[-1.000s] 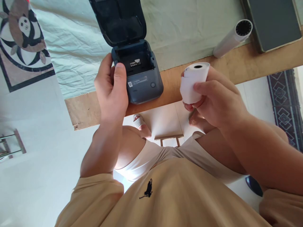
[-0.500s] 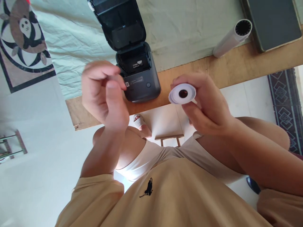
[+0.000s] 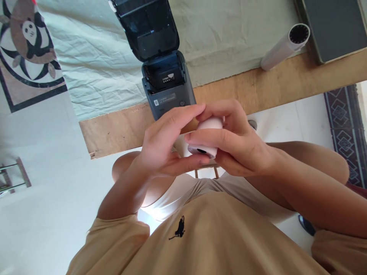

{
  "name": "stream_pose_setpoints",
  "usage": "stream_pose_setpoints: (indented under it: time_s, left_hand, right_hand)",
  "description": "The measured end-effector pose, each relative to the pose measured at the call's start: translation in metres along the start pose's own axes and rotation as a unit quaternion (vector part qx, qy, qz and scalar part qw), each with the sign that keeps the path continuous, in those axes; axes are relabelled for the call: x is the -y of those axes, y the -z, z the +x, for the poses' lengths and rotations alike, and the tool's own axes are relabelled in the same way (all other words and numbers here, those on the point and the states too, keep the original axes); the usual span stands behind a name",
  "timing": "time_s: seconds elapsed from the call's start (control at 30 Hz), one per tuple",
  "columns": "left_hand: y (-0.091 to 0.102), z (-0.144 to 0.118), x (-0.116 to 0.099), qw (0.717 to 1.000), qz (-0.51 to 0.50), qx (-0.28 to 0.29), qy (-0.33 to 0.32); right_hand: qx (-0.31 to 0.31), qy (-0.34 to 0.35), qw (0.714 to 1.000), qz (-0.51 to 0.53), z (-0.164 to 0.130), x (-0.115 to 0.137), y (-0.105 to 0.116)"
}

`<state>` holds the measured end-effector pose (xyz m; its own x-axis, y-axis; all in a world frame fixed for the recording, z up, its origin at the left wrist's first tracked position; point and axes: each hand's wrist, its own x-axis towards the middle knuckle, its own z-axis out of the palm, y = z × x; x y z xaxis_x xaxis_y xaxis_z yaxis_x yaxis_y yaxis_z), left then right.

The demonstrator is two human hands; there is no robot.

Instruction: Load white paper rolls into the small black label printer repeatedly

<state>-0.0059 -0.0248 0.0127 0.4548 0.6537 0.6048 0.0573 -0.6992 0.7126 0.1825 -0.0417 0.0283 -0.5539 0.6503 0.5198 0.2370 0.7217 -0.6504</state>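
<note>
My right hand (image 3: 243, 141) is wrapped round a small white paper roll (image 3: 212, 124) with a dark core hole, tilted in front of my body. From the other side my left hand (image 3: 163, 143) closes about the same roll. Its thumb lies at the roll's lower end and its fingertips reach the top near my right fingers. Just beyond the hands stands a dark label printer (image 3: 169, 97) with its lid (image 3: 151, 34) flipped up and its compartment exposed. My left fingers cover the printer's front edge. Parts of the roll are hidden by the fingers.
A white cylinder with a dark round top (image 3: 282, 47) stands at the right on the wooden table edge (image 3: 114, 131). Beside it lies a dark flat tablet-like object (image 3: 335, 30). A pale green cloth (image 3: 218, 42) covers the table. My legs are below the edge.
My left hand has moved right, from beside the printer to the paper roll. My right hand has shifted slightly left and down and tipped the roll, whose end now points downward.
</note>
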Motion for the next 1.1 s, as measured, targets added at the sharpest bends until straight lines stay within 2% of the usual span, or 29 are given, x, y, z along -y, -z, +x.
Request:
stream_pose_setpoints:
  time_s: [0.07, 0.13, 0.2, 0.3, 0.37, 0.4, 0.47, 0.53, 0.6, 0.67, 0.73, 0.8, 0.87, 0.9, 0.93, 0.97, 1.0, 1.03, 1.1]
  left_hand:
    - [-0.002, -0.004, 0.003, 0.999, -0.048, 0.001, 0.005]
    - [-0.002, -0.006, 0.004, 0.993, -0.101, 0.006, 0.060]
    - [-0.003, -0.007, 0.004, 0.985, -0.147, 0.007, 0.089]
    - [-0.005, -0.004, 0.002, 0.982, -0.154, -0.011, 0.111]
    - [-0.007, -0.002, 0.002, 0.981, -0.148, -0.053, 0.112]
    - [-0.009, -0.001, 0.003, 0.982, -0.151, -0.078, 0.087]
    - [-0.010, -0.001, 0.006, 0.983, -0.152, -0.086, 0.053]
    - [-0.010, -0.001, 0.008, 0.986, -0.144, -0.066, 0.049]
    - [-0.009, -0.001, 0.011, 0.987, -0.139, -0.059, 0.047]
    - [-0.007, -0.001, 0.014, 0.989, -0.134, -0.053, 0.028]
    - [-0.006, -0.001, 0.016, 0.991, -0.125, -0.037, 0.012]
    - [-0.006, -0.001, 0.015, 0.992, -0.120, -0.026, -0.010]
    - [-0.006, -0.001, 0.009, 0.993, -0.113, -0.026, 0.008]
    - [-0.006, -0.001, 0.006, 0.992, -0.097, -0.050, 0.067]
    - [-0.007, 0.000, 0.003, 0.981, -0.080, -0.062, 0.164]
    - [-0.007, 0.000, 0.001, 0.981, -0.077, -0.073, 0.165]
    - [-0.007, 0.001, 0.000, 0.991, -0.079, -0.079, 0.073]
    - [-0.007, 0.001, 0.001, 0.992, -0.077, -0.095, 0.022]
    - [-0.007, 0.003, 0.005, 0.991, -0.057, -0.095, 0.076]
  right_hand:
    - [-0.003, 0.002, 1.000, 0.005, 0.001, -0.001, -0.001]
    - [-0.007, 0.007, 1.000, 0.019, 0.001, -0.002, -0.002]
    - [-0.001, -0.002, 0.999, 0.038, 0.000, -0.002, -0.001]
    - [0.000, -0.083, 0.993, 0.086, -0.002, 0.001, 0.002]
    - [-0.008, -0.138, 0.983, 0.124, -0.002, 0.003, 0.004]
    - [-0.014, -0.164, 0.974, 0.157, -0.002, 0.004, 0.005]
    - [-0.027, -0.222, 0.942, 0.250, 0.001, 0.006, 0.006]
    - [-0.049, -0.298, 0.888, 0.348, 0.004, 0.006, 0.007]
    - [-0.068, -0.358, 0.840, 0.402, 0.006, 0.006, 0.009]
    - [-0.054, -0.385, 0.812, 0.436, 0.007, 0.004, 0.011]
    - [-0.026, -0.389, 0.797, 0.462, 0.006, 0.002, 0.013]
    - [-0.018, -0.386, 0.795, 0.467, 0.004, -0.001, 0.013]
    - [-0.039, -0.383, 0.803, 0.455, 0.002, -0.005, 0.013]
    - [-0.052, -0.386, 0.807, 0.443, 0.000, -0.007, 0.013]
    - [-0.066, -0.391, 0.811, 0.431, -0.001, -0.009, 0.013]
    - [-0.078, -0.397, 0.813, 0.418, -0.002, -0.011, 0.013]
    - [-0.086, -0.406, 0.814, 0.406, -0.003, -0.013, 0.013]
    - [-0.090, -0.411, 0.816, 0.397, -0.003, -0.014, 0.014]
    - [-0.079, -0.415, 0.819, 0.388, -0.003, -0.017, 0.016]
